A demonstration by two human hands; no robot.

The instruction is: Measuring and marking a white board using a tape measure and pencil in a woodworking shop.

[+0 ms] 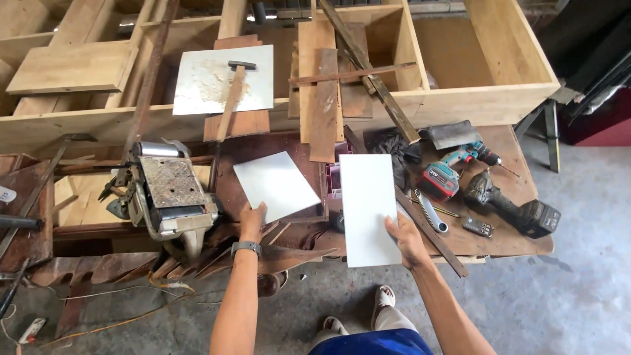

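- Left hand pinches the near corner of a small white rectangular panel, lying tilted over the cluttered desk; it could slip.
- Right hand grips a taller white rectangular panel's edge; overhanging, it may tip.

Frame centre: smaller panel left of taller panel, both over the workbench. Belt sander at frame left. Two cordless drills at right. Open wooden cabinet across the top, hammer on it.
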